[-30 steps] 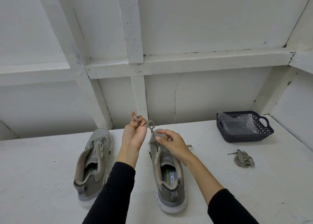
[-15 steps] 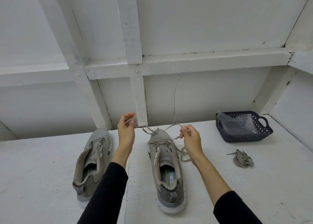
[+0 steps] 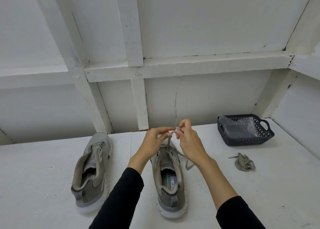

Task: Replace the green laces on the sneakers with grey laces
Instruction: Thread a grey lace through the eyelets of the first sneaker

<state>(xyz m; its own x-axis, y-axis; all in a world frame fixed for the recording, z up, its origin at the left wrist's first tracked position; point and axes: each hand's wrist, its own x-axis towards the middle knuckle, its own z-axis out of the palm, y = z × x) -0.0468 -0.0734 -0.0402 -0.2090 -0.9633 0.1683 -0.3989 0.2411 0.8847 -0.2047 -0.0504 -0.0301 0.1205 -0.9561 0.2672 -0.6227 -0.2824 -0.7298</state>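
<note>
Hands: left hand (image 3: 154, 140) and right hand (image 3: 187, 138) both pinch the lace (image 3: 168, 141) above the right sneaker (image 3: 170, 180) (lacing just begun).
Remaining: left sneaker (image 3: 92, 169) laceless; bundled lace (image 3: 244, 163) waits on the counter (image 3: 34, 176).

Bright, even, diffuse light with no visible source fills the white scene. Shadows are soft and faint, pooling lightly beside the sneakers (image 3: 170, 180) on the counter (image 3: 34, 185). No harsh glare. Wide-angle distortion bends the wall beams (image 3: 185, 65) toward the edges. The fingertips (image 3: 178, 132) look slightly blurred; everything else is reasonably sharp.
</note>
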